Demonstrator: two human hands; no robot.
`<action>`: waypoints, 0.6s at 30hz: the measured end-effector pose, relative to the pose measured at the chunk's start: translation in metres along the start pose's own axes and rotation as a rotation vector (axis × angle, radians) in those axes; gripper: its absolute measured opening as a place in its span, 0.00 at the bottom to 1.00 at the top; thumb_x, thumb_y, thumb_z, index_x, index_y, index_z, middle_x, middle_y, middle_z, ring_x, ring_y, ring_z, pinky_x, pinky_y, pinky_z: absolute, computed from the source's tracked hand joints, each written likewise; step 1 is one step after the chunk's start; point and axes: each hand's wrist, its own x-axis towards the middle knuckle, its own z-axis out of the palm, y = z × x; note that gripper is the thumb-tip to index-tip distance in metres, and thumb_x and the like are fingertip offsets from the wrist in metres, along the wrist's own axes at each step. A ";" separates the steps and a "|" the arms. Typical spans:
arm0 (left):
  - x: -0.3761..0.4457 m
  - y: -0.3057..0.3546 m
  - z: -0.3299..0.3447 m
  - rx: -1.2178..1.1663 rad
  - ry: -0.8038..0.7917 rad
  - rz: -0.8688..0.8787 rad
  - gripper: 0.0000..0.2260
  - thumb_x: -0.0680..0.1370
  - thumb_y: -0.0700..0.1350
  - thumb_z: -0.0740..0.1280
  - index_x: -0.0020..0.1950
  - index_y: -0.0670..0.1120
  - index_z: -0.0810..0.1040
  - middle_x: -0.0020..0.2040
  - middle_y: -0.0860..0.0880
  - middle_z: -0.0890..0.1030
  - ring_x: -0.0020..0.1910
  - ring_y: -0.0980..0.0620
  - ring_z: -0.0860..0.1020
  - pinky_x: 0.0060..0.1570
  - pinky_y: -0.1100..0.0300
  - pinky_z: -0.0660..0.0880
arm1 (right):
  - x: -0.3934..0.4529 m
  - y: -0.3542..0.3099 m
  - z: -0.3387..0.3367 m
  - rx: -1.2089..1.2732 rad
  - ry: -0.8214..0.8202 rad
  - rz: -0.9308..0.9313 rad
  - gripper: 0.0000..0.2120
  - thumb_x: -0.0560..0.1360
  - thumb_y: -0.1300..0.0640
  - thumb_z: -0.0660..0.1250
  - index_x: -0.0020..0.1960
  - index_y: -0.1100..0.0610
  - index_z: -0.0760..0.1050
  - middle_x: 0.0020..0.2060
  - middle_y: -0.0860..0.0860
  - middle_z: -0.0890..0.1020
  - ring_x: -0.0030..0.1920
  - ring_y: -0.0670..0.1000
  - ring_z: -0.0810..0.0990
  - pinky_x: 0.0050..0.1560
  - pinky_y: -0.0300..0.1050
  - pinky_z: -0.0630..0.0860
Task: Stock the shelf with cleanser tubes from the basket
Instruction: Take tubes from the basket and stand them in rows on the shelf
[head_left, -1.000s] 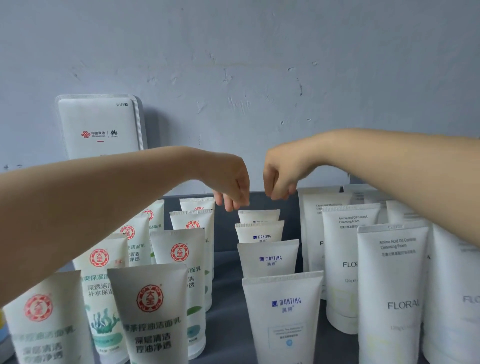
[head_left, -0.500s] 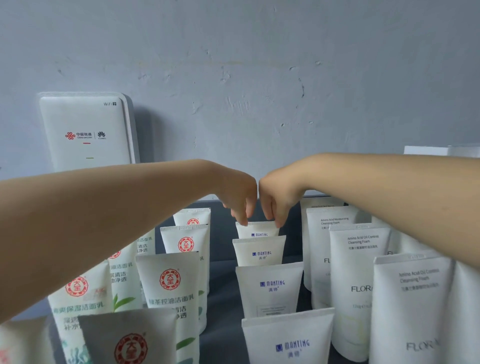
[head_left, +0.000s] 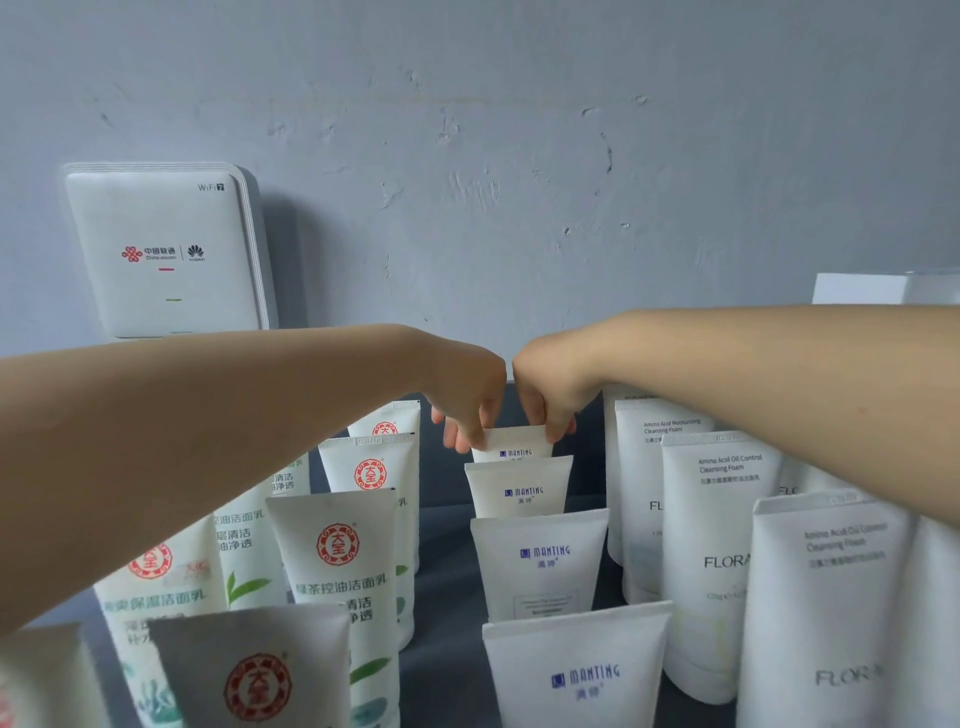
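At back, hands (head_left: 511, 395) now lower on tube (head_left: 511, 447)

dark shelf lanes (head_left: 447, 582) between tube rows (head_left: 537, 558)

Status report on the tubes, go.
Left hand and right hand both pinch rear Manting tube. Tube upright, back of middle row. Nothing blocking.

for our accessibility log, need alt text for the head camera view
Both hands, left hand and right hand, pinch the top of the rearmost Manting tube in the middle row. Red-logo tubes stand left, Floral tubes right, and a wifi router leans against the wall.
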 end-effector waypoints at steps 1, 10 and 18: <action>0.000 0.000 0.001 -0.004 0.001 0.000 0.09 0.76 0.44 0.66 0.36 0.51 0.77 0.46 0.46 0.85 0.42 0.55 0.81 0.38 0.68 0.74 | 0.000 0.000 0.000 -0.006 0.001 -0.001 0.06 0.72 0.59 0.70 0.47 0.59 0.80 0.24 0.44 0.77 0.39 0.50 0.80 0.45 0.41 0.76; -0.028 -0.001 -0.018 -0.057 0.162 -0.055 0.09 0.74 0.47 0.68 0.49 0.45 0.83 0.38 0.54 0.83 0.42 0.54 0.81 0.54 0.59 0.75 | -0.035 -0.002 -0.022 -0.008 0.191 -0.014 0.14 0.71 0.54 0.71 0.55 0.56 0.80 0.50 0.49 0.84 0.50 0.50 0.81 0.46 0.39 0.74; -0.095 0.049 -0.043 -0.214 0.538 -0.040 0.04 0.73 0.46 0.69 0.45 0.49 0.83 0.34 0.58 0.83 0.38 0.61 0.81 0.44 0.69 0.75 | -0.142 0.011 -0.027 0.239 0.524 -0.056 0.10 0.69 0.53 0.72 0.50 0.51 0.81 0.45 0.48 0.86 0.49 0.49 0.83 0.57 0.46 0.77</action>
